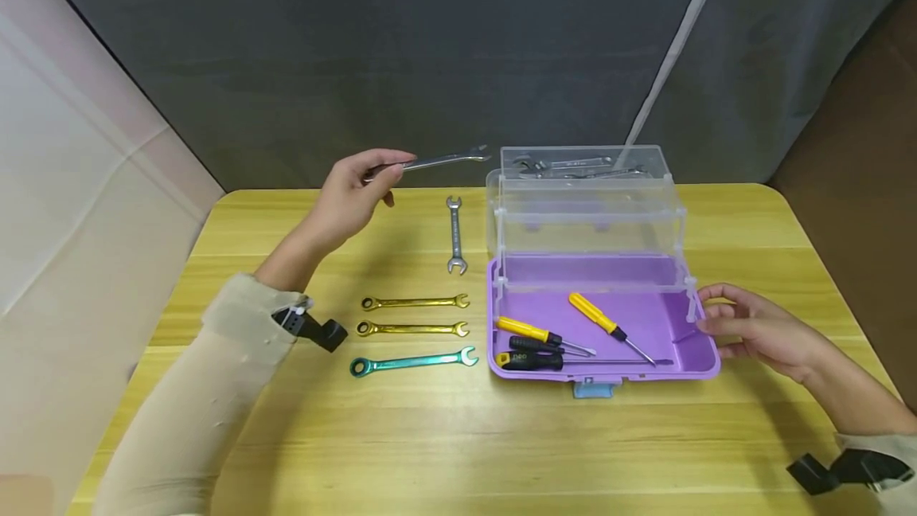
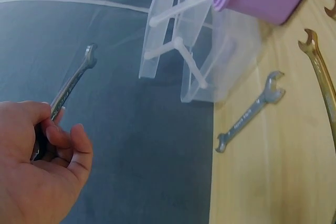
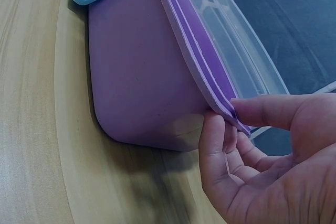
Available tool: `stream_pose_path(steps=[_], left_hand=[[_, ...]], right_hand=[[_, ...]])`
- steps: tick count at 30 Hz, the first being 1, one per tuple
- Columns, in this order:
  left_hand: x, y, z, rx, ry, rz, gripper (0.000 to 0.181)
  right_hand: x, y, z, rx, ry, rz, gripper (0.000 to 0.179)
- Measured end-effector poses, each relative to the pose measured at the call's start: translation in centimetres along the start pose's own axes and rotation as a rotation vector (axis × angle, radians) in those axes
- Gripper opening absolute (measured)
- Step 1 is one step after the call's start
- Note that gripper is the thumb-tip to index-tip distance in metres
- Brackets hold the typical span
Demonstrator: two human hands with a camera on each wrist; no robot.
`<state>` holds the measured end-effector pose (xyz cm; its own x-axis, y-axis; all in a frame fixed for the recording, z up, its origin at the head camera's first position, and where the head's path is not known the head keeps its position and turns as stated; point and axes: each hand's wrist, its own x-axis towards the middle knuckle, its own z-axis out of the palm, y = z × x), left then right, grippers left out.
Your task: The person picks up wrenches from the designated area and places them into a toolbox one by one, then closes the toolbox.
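Note:
My left hand (image 1: 351, 193) pinches a silver wrench (image 1: 444, 160) by one end, raised over the back of the table with its other end pointing at the toolbox. In the left wrist view this wrench (image 2: 71, 87) slants up from between thumb and fingers. The purple toolbox (image 1: 609, 375) stands with its clear trays (image 1: 587, 237) raised; silver wrenches (image 1: 580, 164) lie in the top one. My right hand (image 1: 759, 333) grips the box's right rim, thumb over the edge and fingers beneath, as the right wrist view shows at the purple rim (image 3: 210, 95).
Left of the box lie a silver open-end wrench (image 1: 455, 236), two gold wrenches (image 1: 415, 302) and a teal wrench (image 1: 414, 361). Several screwdrivers (image 1: 591, 313) with yellow or black handles lie inside the box. A blue latch (image 1: 593, 390) hangs at its front. Dark cloth (image 1: 358, 46) rises behind the table.

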<state>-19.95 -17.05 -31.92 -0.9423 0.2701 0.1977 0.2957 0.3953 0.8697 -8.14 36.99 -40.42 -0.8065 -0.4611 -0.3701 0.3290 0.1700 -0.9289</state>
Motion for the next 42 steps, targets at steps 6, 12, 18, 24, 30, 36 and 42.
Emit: stream_pose_path(steps=[6, 12, 18, 24, 30, 36, 42], left_hand=[[0.8, 1.0, 1.2, -0.030, -0.040, 0.033, 0.032], [1.6, 2.0, 2.7, -0.035, -0.065, 0.054, 0.030], [2.4, 2.7, 4.3, -0.048, -0.107, 0.065, 0.029], [3.3, 3.4, 5.7, -0.061, -0.152, 0.069, 0.028], [4.2, 3.9, 6.8, -0.056, -0.193, 0.051, 0.029], [5.1, 4.2, 8.1, -0.032, -0.233, 0.070, 0.029], [5.7, 4.4, 9.4, -0.028, -0.267, 0.072, 0.029]], right_hand=[[0.0, 0.0, 0.0, -0.009, 0.000, 0.003, 0.030], [-0.1, 0.1, 0.0, 0.000, -0.009, 0.000, 0.030], [-0.1, 0.2, 0.0, 0.018, -0.026, -0.008, 0.031], [-0.1, 0.1, -0.1, 0.024, -0.027, -0.007, 0.031], [-0.2, 0.2, -0.1, 0.026, -0.029, -0.008, 0.030], [-0.3, 0.1, -0.1, 0.038, -0.034, -0.002, 0.030], [-0.2, 0.1, -0.1, 0.035, -0.032, -0.002, 0.030]])
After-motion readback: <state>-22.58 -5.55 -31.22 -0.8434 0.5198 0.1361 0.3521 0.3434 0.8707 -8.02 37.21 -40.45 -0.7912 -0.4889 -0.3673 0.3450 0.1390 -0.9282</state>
